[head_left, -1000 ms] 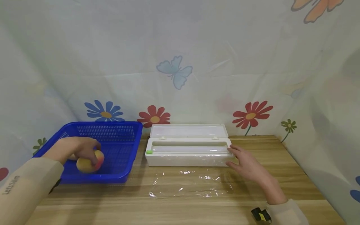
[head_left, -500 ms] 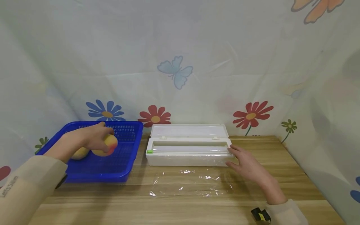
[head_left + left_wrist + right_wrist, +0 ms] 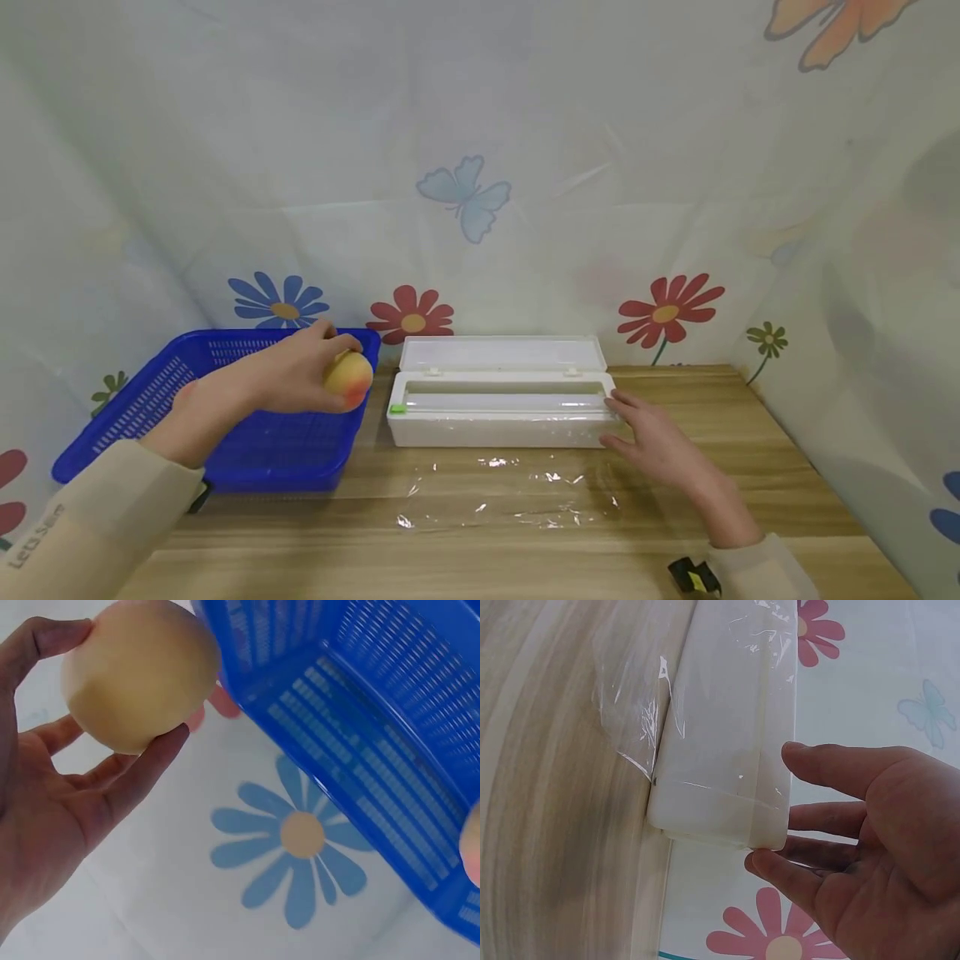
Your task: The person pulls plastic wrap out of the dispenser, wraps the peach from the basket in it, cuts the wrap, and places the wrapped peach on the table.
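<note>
Peach [image 3: 351, 382] gripped in my left hand [image 3: 300, 369] by the basket [image 3: 296, 442], and a loosened pinch could drop it! My right hand [image 3: 654, 439], fingers spread, touches the white box [image 3: 495, 430].

A red-blushed yellow peach [image 3: 350, 377] is held near the blue basket [image 3: 300, 481]; clear film [image 3: 510, 493] is spread before the open white box [image 3: 495, 431].

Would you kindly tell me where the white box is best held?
I'd probably hold the white box at its two short ends, coming from left and right: it is long and narrow, its lid stands open behind, and clear film drapes over its front.
</note>
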Available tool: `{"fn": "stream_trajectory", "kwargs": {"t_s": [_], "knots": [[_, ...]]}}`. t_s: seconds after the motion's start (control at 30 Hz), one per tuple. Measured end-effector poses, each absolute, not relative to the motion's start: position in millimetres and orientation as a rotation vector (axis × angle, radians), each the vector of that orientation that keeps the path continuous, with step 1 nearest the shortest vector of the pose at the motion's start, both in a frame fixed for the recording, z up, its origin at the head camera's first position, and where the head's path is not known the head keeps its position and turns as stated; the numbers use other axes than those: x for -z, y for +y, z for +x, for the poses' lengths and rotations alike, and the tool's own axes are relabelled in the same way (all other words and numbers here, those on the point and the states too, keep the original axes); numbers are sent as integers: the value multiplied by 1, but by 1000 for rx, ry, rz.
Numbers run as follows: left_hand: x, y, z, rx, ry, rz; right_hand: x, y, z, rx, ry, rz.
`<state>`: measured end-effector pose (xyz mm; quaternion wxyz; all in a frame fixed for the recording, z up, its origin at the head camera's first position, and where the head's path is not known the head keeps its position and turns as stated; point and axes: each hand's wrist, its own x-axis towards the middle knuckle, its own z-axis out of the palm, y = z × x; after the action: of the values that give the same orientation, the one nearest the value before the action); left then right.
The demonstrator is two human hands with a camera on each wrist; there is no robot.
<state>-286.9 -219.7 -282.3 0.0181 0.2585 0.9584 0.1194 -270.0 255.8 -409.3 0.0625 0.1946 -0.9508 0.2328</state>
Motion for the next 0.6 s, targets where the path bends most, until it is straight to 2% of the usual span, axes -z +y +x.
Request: {"fn": "stream_trajectory", "kwargs": {"t_s": [0.6], "knots": [[311, -151, -256, -666, 2990, 1052, 410, 256, -269, -689, -2879, 598]]}}
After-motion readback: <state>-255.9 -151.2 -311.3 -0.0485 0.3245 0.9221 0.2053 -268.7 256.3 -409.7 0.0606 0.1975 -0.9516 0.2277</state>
